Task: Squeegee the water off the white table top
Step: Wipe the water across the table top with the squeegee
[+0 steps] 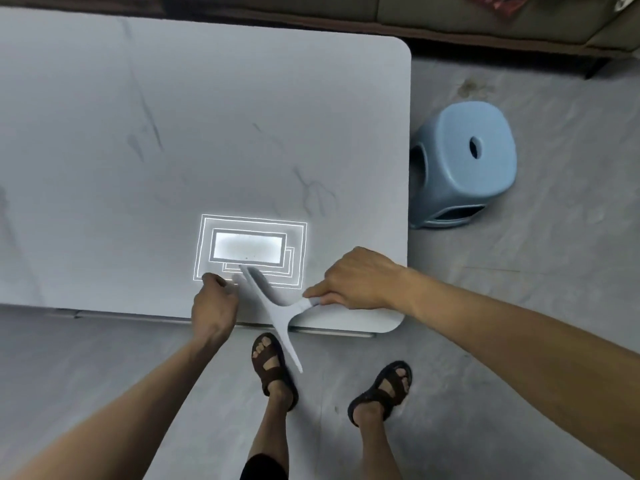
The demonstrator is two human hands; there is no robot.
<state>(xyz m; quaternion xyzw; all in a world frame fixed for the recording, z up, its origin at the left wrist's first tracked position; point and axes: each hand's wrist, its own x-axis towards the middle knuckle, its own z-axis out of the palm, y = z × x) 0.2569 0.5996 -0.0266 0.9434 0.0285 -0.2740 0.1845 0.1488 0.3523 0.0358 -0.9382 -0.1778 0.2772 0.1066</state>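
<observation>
A white squeegee lies across the near edge of the white table top, its long blade running from the table out over the floor. My right hand pinches the squeegee's short handle at the table's near right corner. My left hand rests with curled fingers on the table just left of the blade's far end; whether it touches the blade I cannot tell. Faint wet streaks show on the table top. A bright lamp reflection glares beside the hands.
A light blue plastic stool stands on the grey floor just right of the table. My sandalled feet are below the near table edge. A dark sofa base runs along the far side.
</observation>
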